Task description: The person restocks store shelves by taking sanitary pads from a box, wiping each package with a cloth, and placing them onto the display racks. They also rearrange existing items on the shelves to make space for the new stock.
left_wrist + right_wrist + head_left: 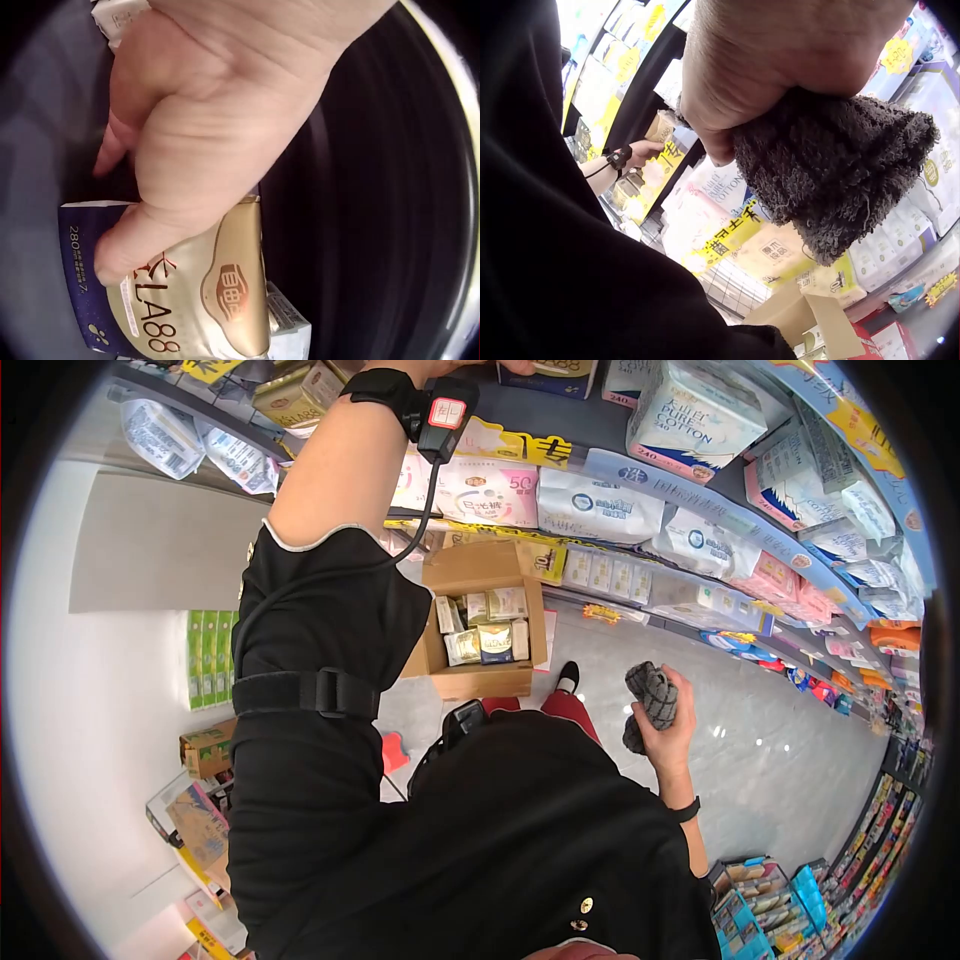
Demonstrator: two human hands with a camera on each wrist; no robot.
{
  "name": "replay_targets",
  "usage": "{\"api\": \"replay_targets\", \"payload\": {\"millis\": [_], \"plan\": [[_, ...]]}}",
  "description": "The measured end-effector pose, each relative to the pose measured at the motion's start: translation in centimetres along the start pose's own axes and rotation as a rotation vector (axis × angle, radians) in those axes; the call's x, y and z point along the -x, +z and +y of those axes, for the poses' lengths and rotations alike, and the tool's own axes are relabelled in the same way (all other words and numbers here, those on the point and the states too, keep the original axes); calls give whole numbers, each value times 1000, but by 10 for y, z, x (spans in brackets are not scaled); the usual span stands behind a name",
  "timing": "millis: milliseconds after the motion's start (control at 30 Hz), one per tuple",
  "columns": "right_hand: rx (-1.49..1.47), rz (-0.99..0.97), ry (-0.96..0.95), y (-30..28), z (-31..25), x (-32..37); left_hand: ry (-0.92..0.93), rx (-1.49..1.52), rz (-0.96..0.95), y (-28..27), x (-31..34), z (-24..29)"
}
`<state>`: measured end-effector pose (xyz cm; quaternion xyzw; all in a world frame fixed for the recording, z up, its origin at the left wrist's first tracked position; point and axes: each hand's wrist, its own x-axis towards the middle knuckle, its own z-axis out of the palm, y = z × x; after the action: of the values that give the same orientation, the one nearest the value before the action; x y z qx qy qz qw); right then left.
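Observation:
My left hand [202, 127] reaches onto the upper shelf, with its thumb extended over the front of a gold and navy pack of sanitary pads [187, 285]. One other finger points past the pack's near edge, and the rest are hidden behind the palm. In the head view this hand is mostly cut off at the top, beside the same pack [560, 378]. My right hand [672, 730] grips a bunched grey checked cloth [652, 698] out over the floor. Its dark, fuzzy folds [840, 172] fill much of the right wrist view.
An open cardboard box [480, 682] with several packs inside stands on the floor by the shelves. Cotton pad packs [695, 415] sit to the right on the upper shelf. Below it, a lower shelf holds pink packs [490, 490]. A blue crate [740, 925] stands at the lower right.

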<state>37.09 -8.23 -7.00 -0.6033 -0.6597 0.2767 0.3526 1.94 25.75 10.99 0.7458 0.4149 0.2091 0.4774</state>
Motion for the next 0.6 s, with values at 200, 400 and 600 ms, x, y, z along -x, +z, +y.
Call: {"api": "replay_targets", "payload": {"millis": [200,400,600], "plan": [[-2,5,30,2,5,0,-12,81,-85,11,-7,-1],[-24,31,86,0,12,0,26,-406,72,-12,6,0],[-21,19,90,3,10,-3,-139,-496,51,12,-12,1]]}}
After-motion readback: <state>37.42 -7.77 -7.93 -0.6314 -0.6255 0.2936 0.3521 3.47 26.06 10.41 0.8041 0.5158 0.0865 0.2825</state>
